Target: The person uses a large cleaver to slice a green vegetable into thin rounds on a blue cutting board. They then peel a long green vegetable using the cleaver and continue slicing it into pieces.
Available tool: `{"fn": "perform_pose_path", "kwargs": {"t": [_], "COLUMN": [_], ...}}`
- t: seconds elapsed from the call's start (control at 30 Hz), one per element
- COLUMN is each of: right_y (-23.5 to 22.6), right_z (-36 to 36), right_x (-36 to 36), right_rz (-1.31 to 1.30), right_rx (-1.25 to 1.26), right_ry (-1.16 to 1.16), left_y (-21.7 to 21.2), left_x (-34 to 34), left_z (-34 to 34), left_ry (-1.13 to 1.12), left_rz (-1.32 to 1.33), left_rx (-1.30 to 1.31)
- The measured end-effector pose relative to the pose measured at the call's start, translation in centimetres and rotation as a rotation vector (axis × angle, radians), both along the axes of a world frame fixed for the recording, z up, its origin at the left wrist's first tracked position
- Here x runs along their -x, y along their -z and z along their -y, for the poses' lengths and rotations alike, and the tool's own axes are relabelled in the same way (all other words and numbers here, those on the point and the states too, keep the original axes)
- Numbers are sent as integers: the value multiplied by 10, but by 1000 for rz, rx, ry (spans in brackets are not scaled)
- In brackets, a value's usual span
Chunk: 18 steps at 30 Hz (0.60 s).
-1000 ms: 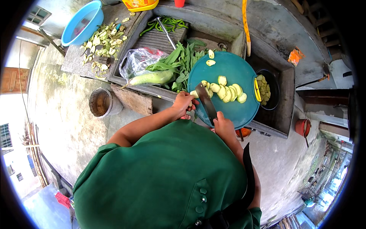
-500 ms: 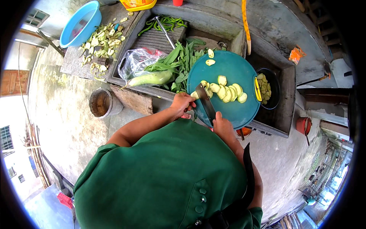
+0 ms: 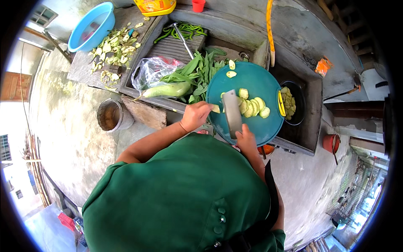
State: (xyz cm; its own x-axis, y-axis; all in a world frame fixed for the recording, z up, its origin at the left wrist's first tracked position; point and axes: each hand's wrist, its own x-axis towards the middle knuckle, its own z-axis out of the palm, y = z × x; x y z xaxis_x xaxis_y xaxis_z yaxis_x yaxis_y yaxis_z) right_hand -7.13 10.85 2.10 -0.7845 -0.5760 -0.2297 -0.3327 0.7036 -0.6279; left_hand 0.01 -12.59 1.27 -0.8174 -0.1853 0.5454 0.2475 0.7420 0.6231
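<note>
My right hand (image 3: 246, 140) grips the handle of a cleaver (image 3: 231, 111), whose wide blade lies over a round teal cutting board (image 3: 264, 84). My left hand (image 3: 195, 116) presses a pale green vegetable piece (image 3: 215, 108) at the board's left edge, right beside the blade. Several pale green slices (image 3: 252, 106) are piled on the board just right of the blade. Two loose slices (image 3: 231, 69) lie at the board's far edge.
A whole pale green gourd (image 3: 168, 90), leafy greens (image 3: 200, 72) and a plastic bag (image 3: 153, 70) lie left of the board. A black bowl (image 3: 294, 101) holds slices at right. Peels (image 3: 111, 46) and a blue basin (image 3: 92, 26) sit far left. A metal bucket (image 3: 110, 115) stands on the floor.
The cleaver and both hands stay at the board's near edge, shifting only slightly over the vegetable piece. The pile of slices looks the same.
</note>
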Motion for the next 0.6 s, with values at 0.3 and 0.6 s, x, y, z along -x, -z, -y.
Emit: {"fn": "perform_pose_path", "kwargs": {"t": [0.3,0.6], "right_y": [-36,-30], "right_z": [-10,-10], "right_x": [-2,-15], "right_rz": [188,-71], "right_rx": [140,-106], "right_ry": [110,-140], "left_y": [-21,25], "left_x": [-3,-5], "left_z": [21,-13], "left_ry": [164,228], "left_rz": [-167,164], "left_rx": [506,560]}}
